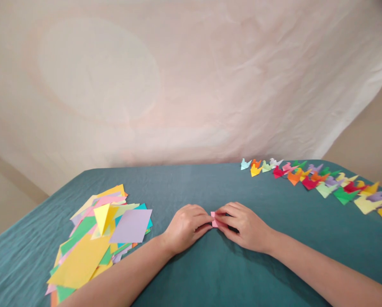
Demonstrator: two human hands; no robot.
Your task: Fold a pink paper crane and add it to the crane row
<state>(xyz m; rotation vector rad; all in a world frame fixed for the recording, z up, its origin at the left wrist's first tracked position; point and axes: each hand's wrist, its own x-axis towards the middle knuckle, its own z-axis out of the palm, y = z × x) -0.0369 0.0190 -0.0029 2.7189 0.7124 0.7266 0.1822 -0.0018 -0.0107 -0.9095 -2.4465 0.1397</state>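
A small folded piece of pink paper (213, 219) lies between my hands over the middle of the cloth-covered table. My left hand (190, 224) pinches its left edge between thumb and fingers. From the other side my right hand (238, 225) grips the same paper, its fingertips covering most of the right part. Only a narrow strip of pink shows, so the shape of the fold is hidden.
Loose coloured paper sheets (82, 260) are heaped at the left, with a lilac square (131, 226) and a folded yellow piece (101, 216) on top. Folded paper birds (325, 189) stand in rows at the right. Dark green cloth (184, 183) covers the table; a pale sheet (191, 85) hangs behind.
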